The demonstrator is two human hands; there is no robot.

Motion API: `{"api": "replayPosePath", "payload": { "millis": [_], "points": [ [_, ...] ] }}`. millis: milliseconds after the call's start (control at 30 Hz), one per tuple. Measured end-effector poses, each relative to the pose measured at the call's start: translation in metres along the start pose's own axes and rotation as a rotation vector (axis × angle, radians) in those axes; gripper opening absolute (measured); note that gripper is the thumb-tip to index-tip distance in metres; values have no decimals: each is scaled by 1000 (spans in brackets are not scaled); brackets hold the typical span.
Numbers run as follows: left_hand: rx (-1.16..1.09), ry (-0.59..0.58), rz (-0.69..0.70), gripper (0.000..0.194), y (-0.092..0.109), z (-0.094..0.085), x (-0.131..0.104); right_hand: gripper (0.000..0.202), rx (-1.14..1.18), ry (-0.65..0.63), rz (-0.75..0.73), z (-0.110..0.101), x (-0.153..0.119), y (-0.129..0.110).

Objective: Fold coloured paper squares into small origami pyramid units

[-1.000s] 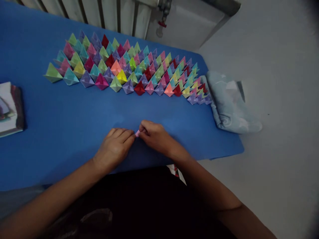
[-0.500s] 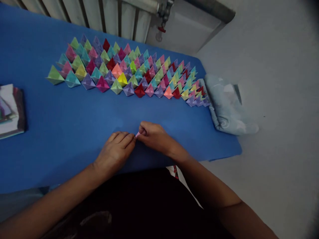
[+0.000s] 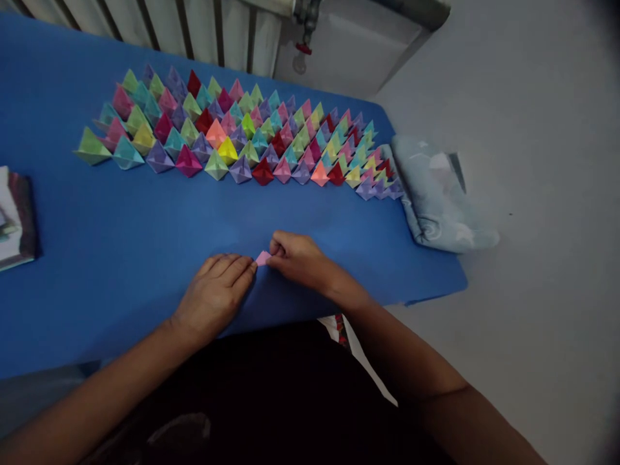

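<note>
A small folded pink paper [image 3: 263, 258] shows between my two hands, low over the blue table surface [image 3: 203, 216]. My left hand [image 3: 216, 290] has its fingers pressed together, the tips closed on the paper's left corner. On the paper's right side, my right hand [image 3: 300, 261] pinches it between thumb and curled fingers. Beyond the hands stand several rows of small folded paper boats [image 3: 227, 150] in pink, green, blue, purple, red and yellow.
A folded pale blue cloth [image 3: 431, 194] lies at the table's right end. At the left edge is a book-like stack [image 3: 22, 219] with papers on it. Behind the table are a radiator [image 3: 203, 32] and a valve with a red handle [image 3: 303, 48].
My hands have moved slightly apart, and more of the pink paper shows between them. The whole view has shifted a little, so the table things appear further left.
</note>
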State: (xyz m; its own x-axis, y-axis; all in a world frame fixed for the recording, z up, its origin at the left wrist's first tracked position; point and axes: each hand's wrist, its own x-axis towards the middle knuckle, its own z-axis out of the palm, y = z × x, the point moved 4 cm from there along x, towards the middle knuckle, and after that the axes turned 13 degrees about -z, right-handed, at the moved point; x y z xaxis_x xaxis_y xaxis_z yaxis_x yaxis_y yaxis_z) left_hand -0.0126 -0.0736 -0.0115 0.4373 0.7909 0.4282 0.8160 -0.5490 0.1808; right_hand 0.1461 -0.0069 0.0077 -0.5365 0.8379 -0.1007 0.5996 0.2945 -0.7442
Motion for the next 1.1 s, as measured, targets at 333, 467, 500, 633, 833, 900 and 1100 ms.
{"api": "replayPosePath", "payload": {
  "millis": [333, 467, 500, 633, 833, 900, 1100],
  "points": [
    [-69, -13, -63, 28, -2, 3, -2, 15, -12, -63, 24, -6, 2, 2],
    [-82, -19, -54, 29, -2, 3, -2, 17, -9, -90, 52, -10, 0, -1],
    [-81, -20, -52, 29, -3, 3, -1, 18, -16, -93, 51, -11, 0, -2],
    [-88, -12, -58, 29, -2, 3, -1, 18, -21, -98, 34, -10, -1, -1],
    [-159, 7, -126, 26, -6, 0, -3, 9, 188, 109, 96, -3, -16, 14],
    [-238, 17, -196, 22, -10, -3, -2, 8, 283, 213, 93, -1, -23, 18],
    [-440, -40, -384, 16, -16, -11, 14, 3, 330, 341, 10, 1, -35, 21]
  ]
}}
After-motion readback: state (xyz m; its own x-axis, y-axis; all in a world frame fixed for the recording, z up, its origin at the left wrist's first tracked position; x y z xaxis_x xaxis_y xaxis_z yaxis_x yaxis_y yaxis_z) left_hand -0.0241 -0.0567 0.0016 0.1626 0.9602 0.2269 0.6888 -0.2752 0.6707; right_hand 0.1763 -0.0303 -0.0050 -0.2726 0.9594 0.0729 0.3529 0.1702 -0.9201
